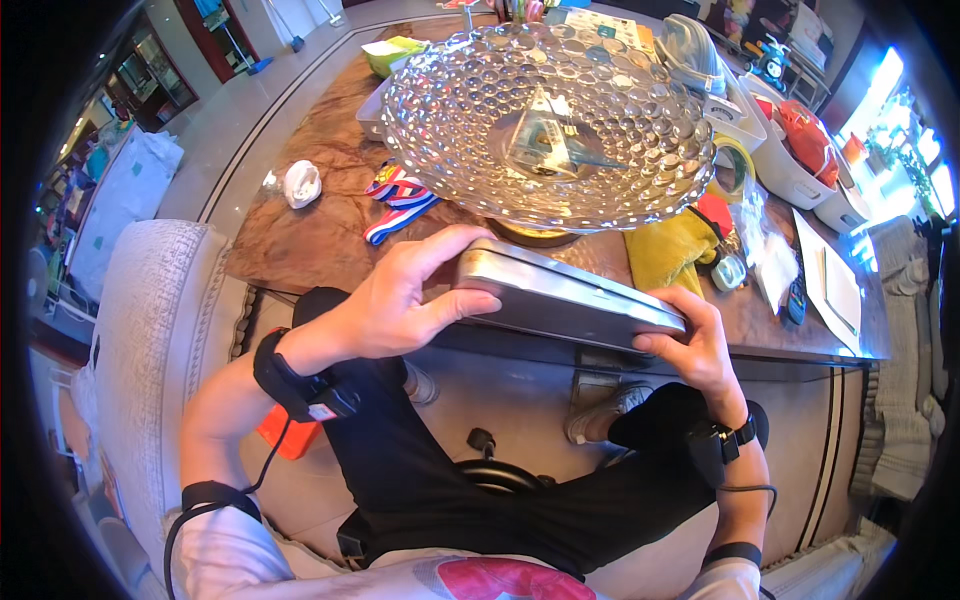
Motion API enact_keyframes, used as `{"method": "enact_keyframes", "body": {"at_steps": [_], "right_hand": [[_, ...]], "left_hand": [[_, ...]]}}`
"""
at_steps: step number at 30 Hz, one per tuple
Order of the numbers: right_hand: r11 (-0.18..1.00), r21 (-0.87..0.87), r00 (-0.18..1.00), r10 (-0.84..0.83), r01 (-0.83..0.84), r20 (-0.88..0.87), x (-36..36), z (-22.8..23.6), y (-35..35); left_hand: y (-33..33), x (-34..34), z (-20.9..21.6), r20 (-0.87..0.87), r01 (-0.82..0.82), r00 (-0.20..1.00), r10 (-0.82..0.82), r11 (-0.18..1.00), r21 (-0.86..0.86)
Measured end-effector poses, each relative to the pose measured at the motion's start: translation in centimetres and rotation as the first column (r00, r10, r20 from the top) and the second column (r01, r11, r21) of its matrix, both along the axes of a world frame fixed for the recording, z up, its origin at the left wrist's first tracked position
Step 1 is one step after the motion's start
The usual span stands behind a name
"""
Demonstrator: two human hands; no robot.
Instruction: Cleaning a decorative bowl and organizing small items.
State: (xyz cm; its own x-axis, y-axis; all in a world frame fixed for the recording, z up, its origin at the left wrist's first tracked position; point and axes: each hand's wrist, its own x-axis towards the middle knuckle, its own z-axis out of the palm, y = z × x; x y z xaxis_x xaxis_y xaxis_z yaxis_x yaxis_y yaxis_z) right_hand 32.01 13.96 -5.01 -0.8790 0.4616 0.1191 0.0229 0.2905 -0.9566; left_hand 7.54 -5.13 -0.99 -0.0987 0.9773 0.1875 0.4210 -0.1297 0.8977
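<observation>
A flat, silvery metal box with a dark underside [560, 310], perhaps a tin, is held between my two hands above the near edge of the table. My left hand [415, 300] grips its left end, thumb along the near side and fingers over the top. At the other end, my right hand [695, 345] has its thumb on the near side, with the fingers behind partly hidden. The box lies tilted, its right end lower. Just beyond it stands a large bumpy glass bowl [440, 140]. A yellow cloth [660, 252] lies near my right fingers.
On the brown table [290, 245] are a crumpled white tissue [302, 184], a striped ribbon [400, 215], a tape roll [737, 165], a remote control [796, 300] and papers [830, 280]. White bins [790, 175] hold a red bag [805, 140]. A pale sofa [150, 300] stands left.
</observation>
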Motion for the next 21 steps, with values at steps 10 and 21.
{"method": "enact_keyframes", "body": {"at_steps": [10,21], "right_hand": [[0.999,-0.006,0.997,0.033,-0.032,0.065,0.1,-0.5,0.1],[0.981,-0.194,0.997,0.032,-0.017,0.071,-0.6,-1.3,-0.7]], "left_hand": [[0.5,0.9,-0.5,-0.121,-0.101,0.986,0.113,0.99,0.102],[0.3,-0.5,-3.7,0.034,-0.234,0.971,0.235,0.971,-0.041]]}}
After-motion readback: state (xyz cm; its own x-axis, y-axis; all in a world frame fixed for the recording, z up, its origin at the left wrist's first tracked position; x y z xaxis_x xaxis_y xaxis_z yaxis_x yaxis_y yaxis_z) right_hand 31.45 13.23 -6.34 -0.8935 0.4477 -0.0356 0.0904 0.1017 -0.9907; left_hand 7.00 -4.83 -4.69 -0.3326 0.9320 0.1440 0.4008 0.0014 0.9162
